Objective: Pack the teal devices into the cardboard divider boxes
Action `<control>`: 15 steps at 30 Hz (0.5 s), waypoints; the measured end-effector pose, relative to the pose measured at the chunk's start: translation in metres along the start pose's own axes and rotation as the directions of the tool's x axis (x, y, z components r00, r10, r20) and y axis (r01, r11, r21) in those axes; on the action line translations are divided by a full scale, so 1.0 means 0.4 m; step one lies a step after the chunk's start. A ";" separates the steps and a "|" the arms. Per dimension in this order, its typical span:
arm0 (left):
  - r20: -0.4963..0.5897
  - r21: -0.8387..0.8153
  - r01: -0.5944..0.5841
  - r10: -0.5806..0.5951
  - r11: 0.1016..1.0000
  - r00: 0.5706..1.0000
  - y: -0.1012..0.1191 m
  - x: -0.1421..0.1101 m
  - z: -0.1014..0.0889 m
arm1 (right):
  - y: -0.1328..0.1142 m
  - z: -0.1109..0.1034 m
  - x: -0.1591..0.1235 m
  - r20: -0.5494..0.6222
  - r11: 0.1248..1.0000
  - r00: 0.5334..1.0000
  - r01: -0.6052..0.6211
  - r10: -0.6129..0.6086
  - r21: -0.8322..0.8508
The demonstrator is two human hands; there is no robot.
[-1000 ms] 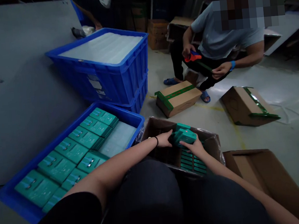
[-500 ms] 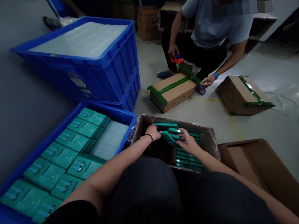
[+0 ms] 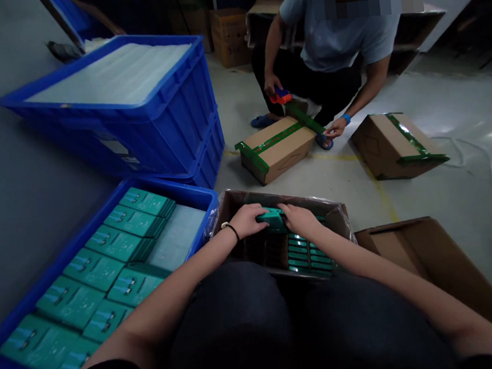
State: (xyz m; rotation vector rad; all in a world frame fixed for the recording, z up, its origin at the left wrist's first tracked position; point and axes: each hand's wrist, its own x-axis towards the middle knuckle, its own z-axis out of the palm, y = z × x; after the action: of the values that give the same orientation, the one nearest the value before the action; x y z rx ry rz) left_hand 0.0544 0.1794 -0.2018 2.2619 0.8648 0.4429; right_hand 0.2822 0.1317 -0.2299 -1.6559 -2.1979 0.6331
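An open cardboard box (image 3: 339,217) lined with plastic sits on the floor in front of my knees, with teal packs (image 3: 310,256) stacked on edge inside it. My left hand (image 3: 245,219) and my right hand (image 3: 297,218) are over the box, both closed on a small bunch of teal packs (image 3: 272,218) held between them. A black band is on my left wrist. To my left a blue crate (image 3: 188,192) holds several flat teal packs (image 3: 117,244) in rows.
A second, taller blue crate (image 3: 167,122) stands behind, filled with clear bags. A crouching person runs green tape from a red dispenser (image 3: 280,96) over a cardboard box (image 3: 277,150). Another taped box (image 3: 391,146) lies at right. An empty carton (image 3: 434,265) lies by my right arm.
My hands have lowered the bunch of teal packs into the cardboard box and closed together on it. The crouching person has drawn the tape down across the box.
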 end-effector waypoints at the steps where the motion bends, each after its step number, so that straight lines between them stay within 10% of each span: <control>1: -0.001 -0.008 -0.033 0.033 0.999 0.999 0.007 0.003 0.001 | 0.002 0.013 0.006 0.014 1.000 1.000 -0.012 0.012 -0.005; 5: 0.053 -0.152 -0.124 0.134 0.981 0.990 0.028 0.007 0.018 | 0.033 0.060 0.009 0.005 0.997 0.999 -0.048 0.048 0.058; 8: 0.112 -0.264 0.178 -0.153 0.948 0.982 0.019 0.004 0.016 | 0.061 0.087 0.010 -0.083 0.983 0.990 -0.099 0.112 0.154; 11: 0.039 -0.287 0.472 -0.482 0.834 0.875 -0.017 -0.003 0.008 | 0.074 0.112 0.016 -0.116 0.961 0.979 -0.138 0.169 0.239; 15: -0.041 -0.443 0.517 -0.592 0.733 0.805 -0.056 -0.010 0.045 | 0.069 0.130 0.019 -0.112 0.946 0.981 -0.120 0.160 0.300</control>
State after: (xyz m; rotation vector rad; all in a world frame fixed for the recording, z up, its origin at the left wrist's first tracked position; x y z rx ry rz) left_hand 0.0504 0.1807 -0.2303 1.4873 1.3486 0.4926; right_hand 0.2767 0.1372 -0.2889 -1.6539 -1.8043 0.8141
